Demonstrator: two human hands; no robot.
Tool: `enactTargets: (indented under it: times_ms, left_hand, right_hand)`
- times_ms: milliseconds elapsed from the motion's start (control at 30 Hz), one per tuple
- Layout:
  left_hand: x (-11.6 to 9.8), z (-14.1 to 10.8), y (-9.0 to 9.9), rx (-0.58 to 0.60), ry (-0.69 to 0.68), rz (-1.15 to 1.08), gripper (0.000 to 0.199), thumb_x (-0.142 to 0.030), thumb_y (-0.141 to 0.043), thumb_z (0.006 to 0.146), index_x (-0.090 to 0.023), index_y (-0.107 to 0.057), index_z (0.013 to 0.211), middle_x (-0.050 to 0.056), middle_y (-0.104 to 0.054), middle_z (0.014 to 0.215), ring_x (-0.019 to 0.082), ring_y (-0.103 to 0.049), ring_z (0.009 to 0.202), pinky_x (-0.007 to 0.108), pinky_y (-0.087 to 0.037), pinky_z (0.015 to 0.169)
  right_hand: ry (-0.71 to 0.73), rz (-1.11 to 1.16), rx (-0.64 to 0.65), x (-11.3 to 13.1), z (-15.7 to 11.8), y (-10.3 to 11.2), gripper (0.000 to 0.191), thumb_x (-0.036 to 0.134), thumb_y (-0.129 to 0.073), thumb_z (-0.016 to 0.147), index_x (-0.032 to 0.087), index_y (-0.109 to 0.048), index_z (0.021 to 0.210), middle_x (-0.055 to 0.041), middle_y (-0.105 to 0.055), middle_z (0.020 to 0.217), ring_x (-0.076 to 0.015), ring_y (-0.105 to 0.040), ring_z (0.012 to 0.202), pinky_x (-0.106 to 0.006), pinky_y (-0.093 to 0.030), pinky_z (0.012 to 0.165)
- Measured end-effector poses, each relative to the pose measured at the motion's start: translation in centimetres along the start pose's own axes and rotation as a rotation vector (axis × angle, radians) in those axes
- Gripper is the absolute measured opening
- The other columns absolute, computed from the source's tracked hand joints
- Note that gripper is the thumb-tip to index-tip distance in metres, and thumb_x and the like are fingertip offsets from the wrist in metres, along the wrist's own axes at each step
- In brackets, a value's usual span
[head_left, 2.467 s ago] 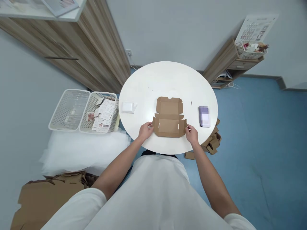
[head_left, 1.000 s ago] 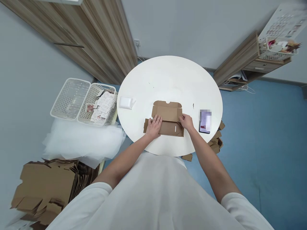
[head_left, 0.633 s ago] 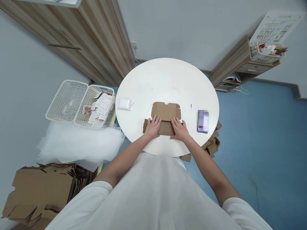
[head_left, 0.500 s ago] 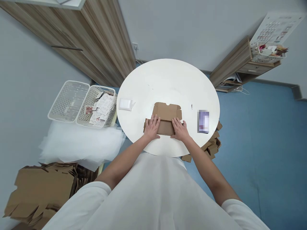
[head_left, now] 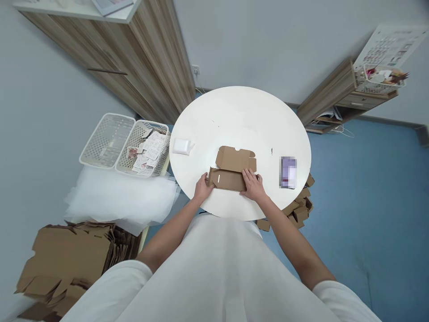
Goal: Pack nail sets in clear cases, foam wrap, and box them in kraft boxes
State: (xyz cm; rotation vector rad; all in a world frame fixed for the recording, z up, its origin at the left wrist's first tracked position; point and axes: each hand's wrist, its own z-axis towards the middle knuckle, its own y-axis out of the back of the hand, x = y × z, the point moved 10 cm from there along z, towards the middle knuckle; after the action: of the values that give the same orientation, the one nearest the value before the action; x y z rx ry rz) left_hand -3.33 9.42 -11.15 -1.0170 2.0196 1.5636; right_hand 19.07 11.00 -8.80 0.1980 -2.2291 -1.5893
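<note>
A partly folded brown cardboard box (head_left: pixel 229 180) lies on the white round table (head_left: pixel 241 116), its lid (head_left: pixel 235 158) laid open toward the far side. At the box's left end, my left hand (head_left: pixel 203 188) is closed around the raised side wall, thumb near the front corner. A small white slot shows in the box floor beside it. My right hand (head_left: pixel 254 185) holds the right end, several fingers reaching over the wall onto the inside; its grip partly hides that end.
On the table lie a white wrapped packet (head_left: pixel 181 146) at left and a blurred purple item (head_left: pixel 288 172) at right. White baskets (head_left: pixel 142 150), translucent sheets (head_left: pixel 120 194) and stacked flat cardboard (head_left: pixel 70 252) are at left. Folded cardboard boxes (head_left: pixel 300 210) sit below the table's right edge.
My left hand has moved from lying flat on the box to its left end, where the side wall now stands up. My right hand stays at the right end. The view has shifted slightly.
</note>
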Motion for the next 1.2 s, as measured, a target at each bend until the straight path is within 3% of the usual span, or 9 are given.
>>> enactTargets:
  times_ms: [100, 233, 400, 500, 633, 833, 1033, 1133, 1200]
  left_hand:
    - [-0.7, 0.2, 0.1, -0.031, -0.006, 0.008, 0.048, -0.025, -0.057, 0.072, -0.015, -0.047, 0.118, 0.006, -0.059, 0.093, 0.015, -0.058, 0.078, 0.029, -0.047, 0.075]
    - [-2.3, -0.5, 0.0, -0.023, -0.088, 0.015, 0.038, -0.026, -0.054, 0.075, -0.016, -0.052, 0.111, 0.005, -0.058, 0.089, 0.014, -0.056, 0.075, 0.03, -0.047, 0.075]
    - [-4.3, -1.8, -1.0, 0.048, -0.14, -0.008, 0.057, -0.038, -0.064, 0.068, -0.016, -0.046, 0.118, 0.008, -0.054, 0.101, 0.017, -0.055, 0.084, 0.03, -0.046, 0.077]
    - [-4.0, -1.8, -1.3, 0.071, -0.067, -0.041, 0.062, -0.045, -0.061, 0.07, -0.016, -0.042, 0.121, 0.011, -0.051, 0.11, 0.018, -0.055, 0.088, 0.029, -0.046, 0.075]
    - [-3.2, -0.9, -1.7, 0.126, -0.028, -0.002, 0.037, -0.035, -0.047, 0.081, -0.015, -0.049, 0.112, 0.009, -0.057, 0.101, 0.017, -0.056, 0.084, 0.028, -0.044, 0.073]
    - [-1.7, -0.4, -2.1, 0.192, 0.003, 0.168, 0.021, -0.025, -0.042, 0.081, -0.017, -0.054, 0.096, 0.005, -0.061, 0.086, 0.018, -0.057, 0.077, 0.026, -0.041, 0.063]
    - [-1.7, 0.2, -2.1, 0.17, 0.036, 0.391, 0.017, -0.017, -0.043, 0.076, -0.017, -0.054, 0.088, 0.008, -0.061, 0.084, 0.022, -0.058, 0.075, 0.028, -0.038, 0.059]
    - [-2.0, 0.3, -2.0, 0.17, 0.031, 0.386, 0.018, -0.019, -0.043, 0.077, -0.017, -0.056, 0.088, 0.008, -0.062, 0.084, 0.023, -0.059, 0.078, 0.029, -0.04, 0.062]
    - [-2.4, 0.0, -1.9, 0.188, -0.018, 0.308, 0.025, -0.027, -0.045, 0.079, -0.018, -0.055, 0.099, 0.007, -0.063, 0.087, 0.022, -0.059, 0.079, 0.03, -0.041, 0.066]
  right_hand:
    - [-0.023, -0.003, -0.006, 0.0, -0.1, -0.2, 0.095, 0.041, -0.061, 0.066, 0.018, -0.006, 0.14, -0.0133, -0.017, 0.146, -0.0292, -0.012, 0.134, -0.051, -0.014, 0.1]
    - [-0.033, -0.003, -0.007, 0.3, -0.1, -0.4, 0.095, 0.04, -0.062, 0.065, 0.019, -0.008, 0.14, -0.0128, -0.018, 0.146, -0.0294, -0.013, 0.133, -0.052, -0.013, 0.1]
    - [-0.04, -0.015, -0.007, 1.1, -0.2, -0.6, 0.097, 0.041, -0.065, 0.064, 0.017, -0.008, 0.14, -0.0137, -0.019, 0.145, -0.0293, -0.011, 0.134, -0.052, -0.014, 0.1]
    - [-0.055, -0.043, 0.018, 1.3, -0.3, -0.9, 0.099, 0.045, -0.064, 0.064, 0.016, -0.007, 0.14, -0.0145, -0.015, 0.146, -0.0302, -0.008, 0.134, -0.052, -0.015, 0.1]
    - [-0.023, -0.092, 0.088, 1.5, -0.4, -1.3, 0.104, 0.049, -0.063, 0.063, 0.014, -0.002, 0.14, -0.0138, -0.009, 0.147, -0.0296, -0.003, 0.135, -0.051, -0.014, 0.101]
    - [0.055, -0.107, 0.19, 1.9, -0.9, -1.5, 0.111, 0.054, -0.063, 0.06, 0.014, 0.003, 0.141, -0.0142, -0.005, 0.148, -0.0291, -0.001, 0.135, -0.051, -0.01, 0.102]
    - [0.051, -0.108, 0.223, 2.3, -1.3, -1.6, 0.111, 0.056, -0.061, 0.061, 0.015, 0.006, 0.14, -0.014, -0.003, 0.148, -0.0273, 0.0, 0.135, -0.052, -0.009, 0.102]
    - [0.034, -0.121, 0.221, 2.1, -1.2, -1.4, 0.109, 0.055, -0.06, 0.063, 0.015, 0.005, 0.14, -0.0149, -0.004, 0.148, -0.0267, 0.001, 0.136, -0.052, -0.008, 0.102]
    - [0.027, -0.126, 0.222, 1.8, -1.1, -1.3, 0.108, 0.054, -0.061, 0.063, 0.015, 0.004, 0.14, -0.015, -0.005, 0.148, -0.0269, 0.001, 0.136, -0.052, -0.009, 0.102]
